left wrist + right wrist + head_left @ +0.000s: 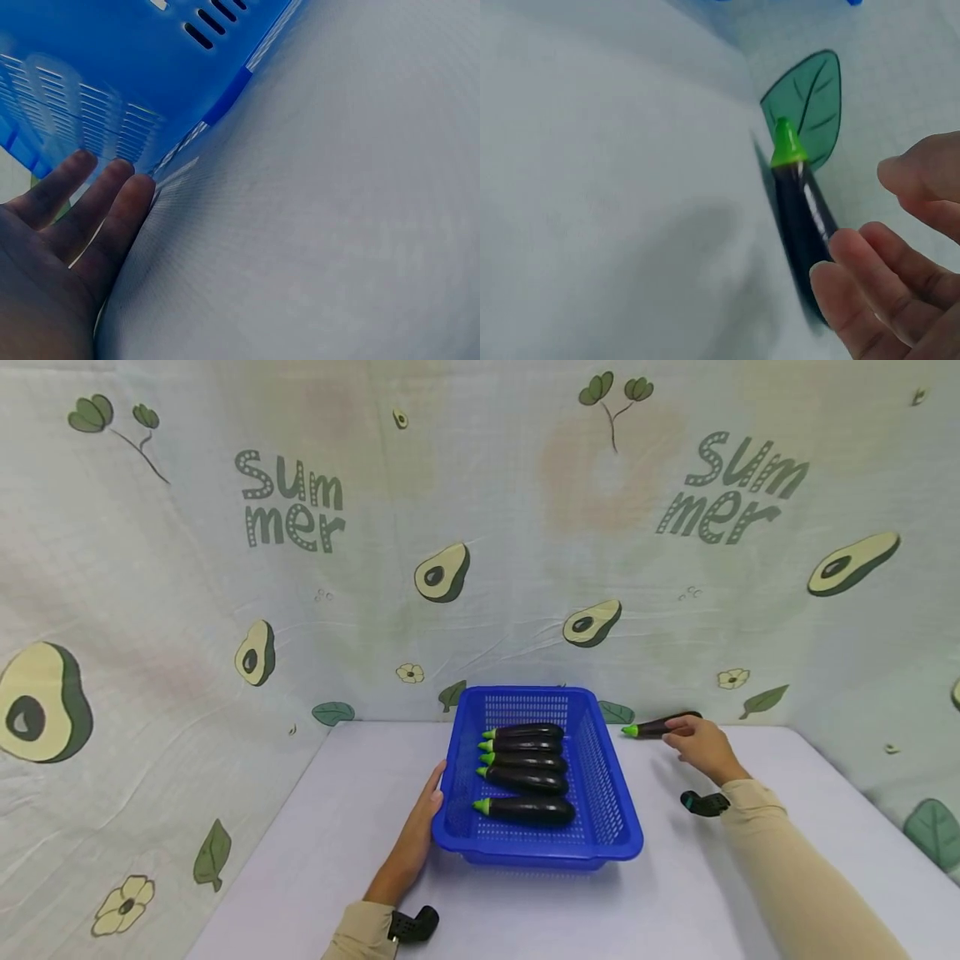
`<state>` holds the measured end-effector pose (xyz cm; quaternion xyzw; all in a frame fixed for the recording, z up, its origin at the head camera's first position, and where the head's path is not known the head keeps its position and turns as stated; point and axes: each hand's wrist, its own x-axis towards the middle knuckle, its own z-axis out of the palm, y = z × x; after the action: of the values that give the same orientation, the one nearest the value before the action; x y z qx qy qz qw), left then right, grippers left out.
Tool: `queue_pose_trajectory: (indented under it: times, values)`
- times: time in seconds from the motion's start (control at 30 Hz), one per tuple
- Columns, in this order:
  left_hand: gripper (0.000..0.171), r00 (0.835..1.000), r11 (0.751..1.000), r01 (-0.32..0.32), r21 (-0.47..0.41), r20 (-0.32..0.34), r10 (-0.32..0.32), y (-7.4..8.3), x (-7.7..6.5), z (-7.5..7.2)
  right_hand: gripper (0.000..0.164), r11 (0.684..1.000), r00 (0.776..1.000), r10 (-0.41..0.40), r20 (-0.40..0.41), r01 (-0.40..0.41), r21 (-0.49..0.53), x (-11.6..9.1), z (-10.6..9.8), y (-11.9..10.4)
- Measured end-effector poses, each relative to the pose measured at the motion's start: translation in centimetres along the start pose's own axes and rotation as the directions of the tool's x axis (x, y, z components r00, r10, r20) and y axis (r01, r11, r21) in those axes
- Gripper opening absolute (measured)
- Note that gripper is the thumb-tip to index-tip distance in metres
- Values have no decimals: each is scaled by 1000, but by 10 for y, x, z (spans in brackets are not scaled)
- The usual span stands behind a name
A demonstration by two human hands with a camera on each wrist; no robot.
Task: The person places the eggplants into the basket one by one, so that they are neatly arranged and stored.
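Observation:
A blue plastic basket (603, 768) stands on the table with several dark eggplants (525, 781) lying crosswise inside, green stem ends to the left. My left hand (415, 835) is at the basket's left side. Seen from the left wrist, its fingers (112, 195) extend loosely against the slotted basket wall (127, 45). Outside the basket, at the table's far edge on the right, lies one more eggplant (647, 727). My right hand (705, 750) reaches over that eggplant's thicker end. In the right wrist view, the fingers are beside the eggplant (802, 210), with the thumb (922, 176) apart.
A white tabletop (300, 877) carries the basket. Behind it hangs a pale cloth (510, 468) printed with avocados, leaves and lettering, close to the table's back edge. Dark wrist-worn devices (415, 925) sit at both cuffs.

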<state>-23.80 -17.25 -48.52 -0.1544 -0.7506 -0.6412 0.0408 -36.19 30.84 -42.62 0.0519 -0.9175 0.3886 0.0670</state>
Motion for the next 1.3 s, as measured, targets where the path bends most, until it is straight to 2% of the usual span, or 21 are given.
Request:
queue_pose_trajectory:
  times: [0.17, 0.37, 0.67, 0.93, 1.3]
  values:
    - [52, 1000, 1000, -5, 10, 10, 5, 3, 3, 1, 44, 1000, 998, 10, -61, -10, -1, 3, -3, 10]
    - [53, 1000, 1000, -10, 21, 13, 10, 7, 5, 1, 43, 997, 990, -32, -140, 22, -71, 9, -5, 18]
    - [53, 1000, 999, -14, 33, -9, 14, 6, 4, 1, 46, 990, 980, -72, -188, 47, -132, 19, -4, 24]
    - [53, 1000, 999, -11, 31, 3, 11, 2, 3, 2, 48, 981, 982, -90, -163, 58, -187, 25, -2, 38]
    - [54, 1000, 999, -19, 46, 1, 19, 0, 2, 2, 66, 982, 995, 35, -89, -51, -183, 32, 8, 48]
